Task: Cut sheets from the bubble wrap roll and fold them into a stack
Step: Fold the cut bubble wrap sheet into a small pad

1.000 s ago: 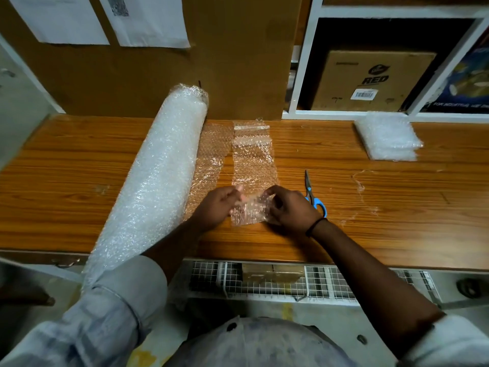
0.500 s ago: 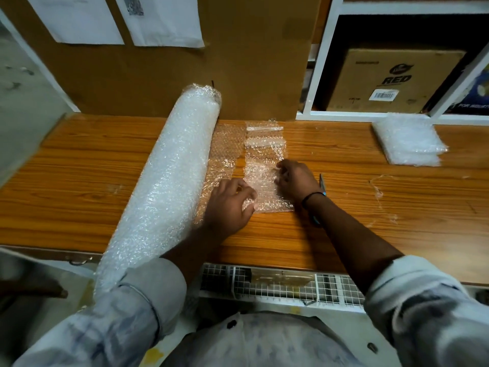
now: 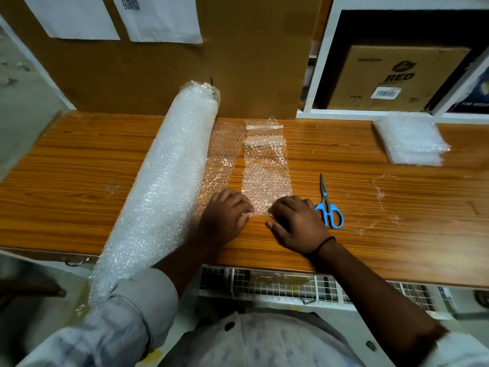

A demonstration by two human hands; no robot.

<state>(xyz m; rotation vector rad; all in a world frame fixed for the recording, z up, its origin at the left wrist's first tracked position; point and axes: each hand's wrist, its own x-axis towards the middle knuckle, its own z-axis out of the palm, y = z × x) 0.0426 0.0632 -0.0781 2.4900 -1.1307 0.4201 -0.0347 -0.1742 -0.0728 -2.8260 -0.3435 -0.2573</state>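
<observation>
Just the head view here. Your table [image 3: 79, 160] is pretty crowded on the left. The bubble wrap roll [image 3: 164, 186] lies slantwise across it, with its far end up against the brown cardboard panel [image 3: 251, 62]. The near end hangs off the front edge, and your left sleeve [image 3: 119, 327] cuts it off. A loose flap [image 3: 225, 154] off the roll lies flat just beside it. The cut strip [image 3: 266, 176] lies right of that, running from the panel back toward you, and its far end looks folded into a couple of bands.

Your left hand [image 3: 226, 215] sits on the strip's near left corner, fingers curled, tips pinching the edge. It also covers the near end of the flap. Your right hand [image 3: 296, 223] has the near right corner the same way, with the thumb down on the wood. How much plastic each hand really has is hidden under your knuckles.

The blue scissors [image 3: 328, 207] lie with blades together just right of your right hand, tips pointing away, not touching it. The stack of folded sheets [image 3: 412, 140] sits well off to the right at the back, against the white shelf frame [image 3: 320, 62], and it's kinda blurry. A cardboard box [image 3: 391, 78] printed RED stands in the shelf. There's a wire rack [image 3: 277, 284] under the table's front edge, but I can't make out what's in it.
</observation>
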